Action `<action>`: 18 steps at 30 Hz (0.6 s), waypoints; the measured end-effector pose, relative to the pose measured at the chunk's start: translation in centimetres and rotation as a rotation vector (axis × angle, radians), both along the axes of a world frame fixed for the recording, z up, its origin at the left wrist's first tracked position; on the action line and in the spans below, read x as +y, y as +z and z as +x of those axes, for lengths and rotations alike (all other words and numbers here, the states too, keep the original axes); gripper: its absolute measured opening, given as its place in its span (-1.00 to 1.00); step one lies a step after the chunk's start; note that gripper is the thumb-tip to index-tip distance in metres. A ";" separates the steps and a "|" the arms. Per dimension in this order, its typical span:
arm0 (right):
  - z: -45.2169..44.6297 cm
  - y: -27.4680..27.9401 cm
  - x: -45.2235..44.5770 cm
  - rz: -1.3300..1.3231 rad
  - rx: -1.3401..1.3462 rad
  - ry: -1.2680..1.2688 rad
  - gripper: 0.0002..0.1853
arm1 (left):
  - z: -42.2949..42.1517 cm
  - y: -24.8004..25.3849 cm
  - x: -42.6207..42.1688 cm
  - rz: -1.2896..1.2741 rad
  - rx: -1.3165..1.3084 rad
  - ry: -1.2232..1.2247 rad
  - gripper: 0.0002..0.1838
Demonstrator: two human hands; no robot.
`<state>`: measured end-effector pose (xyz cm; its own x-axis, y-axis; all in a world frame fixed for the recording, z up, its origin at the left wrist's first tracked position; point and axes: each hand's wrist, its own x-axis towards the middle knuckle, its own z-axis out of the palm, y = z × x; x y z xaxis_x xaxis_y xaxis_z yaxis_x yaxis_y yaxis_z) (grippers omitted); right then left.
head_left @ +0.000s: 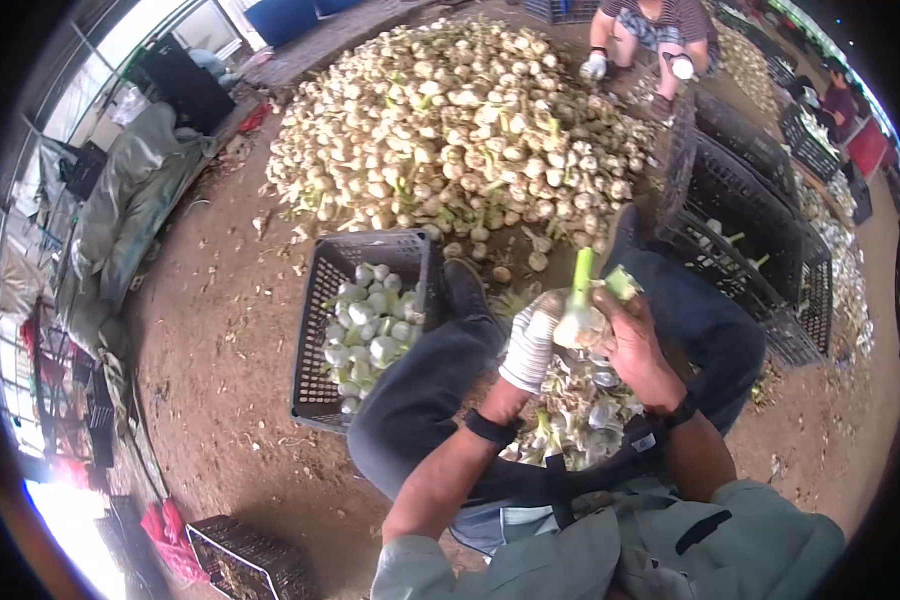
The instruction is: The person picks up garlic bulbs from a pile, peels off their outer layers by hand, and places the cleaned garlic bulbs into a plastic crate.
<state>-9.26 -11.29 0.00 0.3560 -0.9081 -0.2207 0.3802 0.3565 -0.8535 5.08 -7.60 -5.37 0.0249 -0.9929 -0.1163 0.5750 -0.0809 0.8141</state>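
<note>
A garlic bulb (580, 328) with a short green stem stands upright between my two hands, above my lap. My left hand (532, 345), in a white striped glove, is closed round the bulb's left side. My bare right hand (632, 335) presses its fingers against the right side. A cut green piece (622, 283) sticks up at the right fingers; whether it is loose or part of the bulb I cannot tell. Below the hands, between my legs, lies a heap of garlic peelings (580, 405). Left of my knee, a black crate (313, 345) holds peeled white bulbs (375, 325).
A large pile of garlic (450, 120) lies ahead. Black crates (735, 215) stand by my right knee, and another crate (250, 560) sits lower left. A person (660, 35) with gloved hands crouches beyond the pile. Grey-green sheeting (135, 190) lies along the left.
</note>
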 end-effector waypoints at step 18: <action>1.0 -4.1 0.0 -0.605 0.631 -0.184 -0.82 | 0.4 2.4 0.3 0.063 0.017 0.388 -0.53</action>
